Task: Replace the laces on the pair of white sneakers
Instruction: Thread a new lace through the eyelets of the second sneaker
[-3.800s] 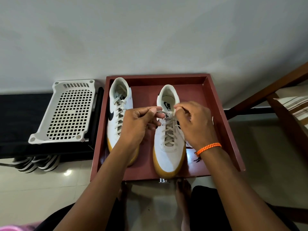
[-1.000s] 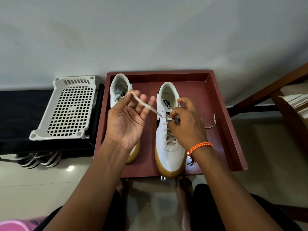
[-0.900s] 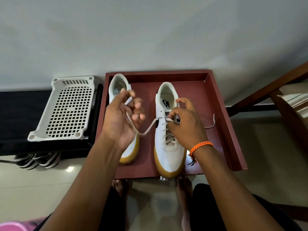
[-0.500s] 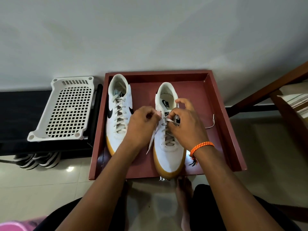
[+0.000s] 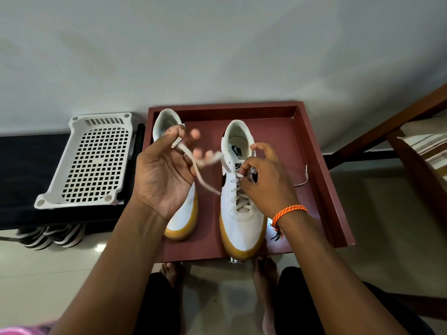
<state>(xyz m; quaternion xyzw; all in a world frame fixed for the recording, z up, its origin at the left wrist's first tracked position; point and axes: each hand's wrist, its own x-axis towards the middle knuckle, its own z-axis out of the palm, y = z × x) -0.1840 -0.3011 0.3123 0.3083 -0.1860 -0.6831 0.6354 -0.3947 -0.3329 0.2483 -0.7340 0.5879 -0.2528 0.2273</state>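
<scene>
Two white shoes with yellow-brown soles are sitting side by side in a dark red tray (image 5: 321,180) on the floor, with their toes pointing near. The left shoe (image 5: 180,221) is partly hiding behind the left hand (image 5: 162,175). The right shoe (image 5: 239,213) is sitting in the middle of the tray, and its toe is sticking out a little over the near edge. The left hand is lifting up with the palm showing, and its thumb and first finger are pinching the end of a pale lace (image 5: 203,165). The other fingers (image 5: 194,134) of that hand are spreading out and looking blurry. The lace is hanging in a loose loop from that pinch and running down to the holes of the right shoe. The right hand (image 5: 263,184) is resting on top of the right shoe, and its fingers are curling in and pinching the lace near the tongue. An orange string band (image 5: 289,211) is sitting on the right wrist. A thin white lace end (image 5: 305,176) is lying on the tray floor on the right side. A white plastic basket (image 5: 94,160) with many holes is lying to the left of the tray.
</scene>
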